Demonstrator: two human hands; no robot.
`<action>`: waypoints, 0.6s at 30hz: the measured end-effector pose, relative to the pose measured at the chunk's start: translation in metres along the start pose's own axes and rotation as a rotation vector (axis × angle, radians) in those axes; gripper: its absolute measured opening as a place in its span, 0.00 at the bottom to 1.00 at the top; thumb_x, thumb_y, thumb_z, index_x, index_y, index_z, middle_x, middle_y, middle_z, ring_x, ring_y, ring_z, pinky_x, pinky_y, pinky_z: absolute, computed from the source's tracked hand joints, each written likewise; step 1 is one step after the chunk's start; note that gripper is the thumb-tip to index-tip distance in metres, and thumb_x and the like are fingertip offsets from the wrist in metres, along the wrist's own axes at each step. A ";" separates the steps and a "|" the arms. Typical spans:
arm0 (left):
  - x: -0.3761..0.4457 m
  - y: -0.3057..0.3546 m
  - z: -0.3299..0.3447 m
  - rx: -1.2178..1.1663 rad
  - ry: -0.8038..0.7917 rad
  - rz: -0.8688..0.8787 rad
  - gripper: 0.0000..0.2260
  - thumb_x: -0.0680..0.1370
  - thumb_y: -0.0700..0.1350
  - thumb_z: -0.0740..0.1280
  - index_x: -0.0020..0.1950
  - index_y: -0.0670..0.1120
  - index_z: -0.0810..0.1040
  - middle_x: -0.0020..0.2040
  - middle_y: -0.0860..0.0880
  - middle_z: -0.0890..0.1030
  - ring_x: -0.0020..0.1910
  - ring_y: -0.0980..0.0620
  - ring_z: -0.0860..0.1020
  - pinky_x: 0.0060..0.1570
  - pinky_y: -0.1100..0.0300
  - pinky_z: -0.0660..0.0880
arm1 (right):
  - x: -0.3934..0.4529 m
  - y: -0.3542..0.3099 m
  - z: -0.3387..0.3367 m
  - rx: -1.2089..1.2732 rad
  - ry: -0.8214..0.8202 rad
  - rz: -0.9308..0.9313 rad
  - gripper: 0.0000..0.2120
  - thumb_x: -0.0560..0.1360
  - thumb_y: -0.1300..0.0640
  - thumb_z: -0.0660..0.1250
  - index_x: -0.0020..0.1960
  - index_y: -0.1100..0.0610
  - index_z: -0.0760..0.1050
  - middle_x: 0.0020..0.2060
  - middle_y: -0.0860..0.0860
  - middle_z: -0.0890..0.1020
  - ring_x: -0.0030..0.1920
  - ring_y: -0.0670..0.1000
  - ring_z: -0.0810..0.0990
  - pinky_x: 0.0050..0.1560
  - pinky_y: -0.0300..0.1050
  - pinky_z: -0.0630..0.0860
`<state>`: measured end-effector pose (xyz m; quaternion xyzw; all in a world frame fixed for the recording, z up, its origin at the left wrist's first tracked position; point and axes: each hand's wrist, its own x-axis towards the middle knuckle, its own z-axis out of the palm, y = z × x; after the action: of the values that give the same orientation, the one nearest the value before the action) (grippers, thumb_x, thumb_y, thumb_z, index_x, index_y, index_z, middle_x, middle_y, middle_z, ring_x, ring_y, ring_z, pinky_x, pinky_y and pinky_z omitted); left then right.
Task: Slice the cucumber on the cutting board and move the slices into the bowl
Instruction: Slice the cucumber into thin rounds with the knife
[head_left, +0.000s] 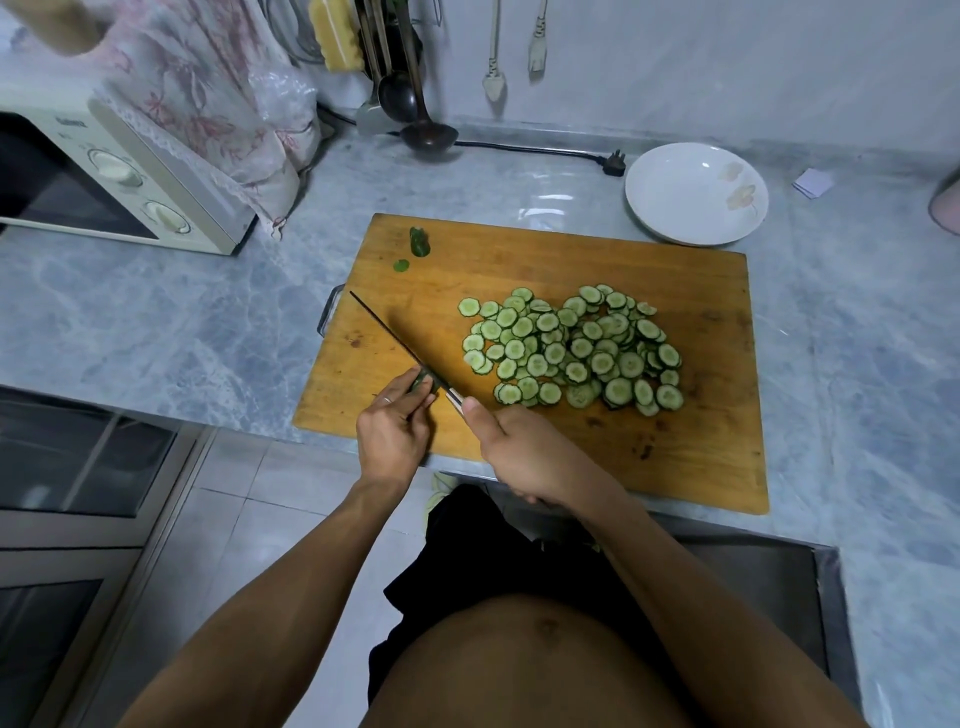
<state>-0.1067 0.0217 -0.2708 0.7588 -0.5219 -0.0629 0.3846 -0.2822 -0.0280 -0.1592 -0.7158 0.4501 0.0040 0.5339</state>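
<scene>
A wooden cutting board (701, 457) lies on the marble counter. A wide heap of several cucumber slices (571, 348) covers its middle right. My left hand (392, 434) pinches a short cucumber stub (422, 383) at the board's near left. My right hand (524, 457) grips the handle of a knife (395, 340), whose blade stands on edge against the stub. A cut-off cucumber end (420, 242) and a thin green piece (401, 266) lie at the board's far left corner. The white bowl (696, 193) stands empty beyond the board's far right corner.
A microwave (119, 182) under a floral cloth stands at the left. Ladles (415, 104) hang at the back wall, and a black power cord and plug (613, 162) run along the counter behind the board. A small paper (811, 183) lies at the far right.
</scene>
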 end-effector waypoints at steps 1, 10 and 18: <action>-0.001 0.001 0.000 0.000 -0.003 0.010 0.13 0.71 0.28 0.69 0.53 0.38 0.84 0.58 0.39 0.82 0.56 0.45 0.81 0.61 0.68 0.70 | 0.005 0.000 0.001 0.011 -0.001 0.016 0.33 0.83 0.38 0.46 0.27 0.58 0.62 0.15 0.50 0.64 0.15 0.48 0.65 0.26 0.40 0.65; 0.000 0.001 -0.001 -0.038 -0.003 -0.056 0.11 0.74 0.32 0.71 0.55 0.40 0.85 0.59 0.41 0.82 0.56 0.47 0.82 0.60 0.72 0.70 | 0.019 0.008 0.015 -0.018 0.100 -0.059 0.30 0.84 0.42 0.48 0.28 0.57 0.63 0.22 0.52 0.66 0.22 0.48 0.68 0.32 0.47 0.63; 0.000 -0.001 -0.006 -0.021 0.012 0.019 0.09 0.73 0.33 0.73 0.53 0.39 0.85 0.56 0.42 0.83 0.52 0.48 0.81 0.56 0.71 0.71 | 0.003 0.018 -0.008 0.054 0.091 -0.018 0.29 0.82 0.38 0.48 0.37 0.60 0.69 0.26 0.56 0.66 0.22 0.51 0.65 0.33 0.46 0.66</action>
<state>-0.1027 0.0249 -0.2671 0.7501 -0.5260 -0.0605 0.3963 -0.2962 -0.0367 -0.1714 -0.7045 0.4674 -0.0454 0.5321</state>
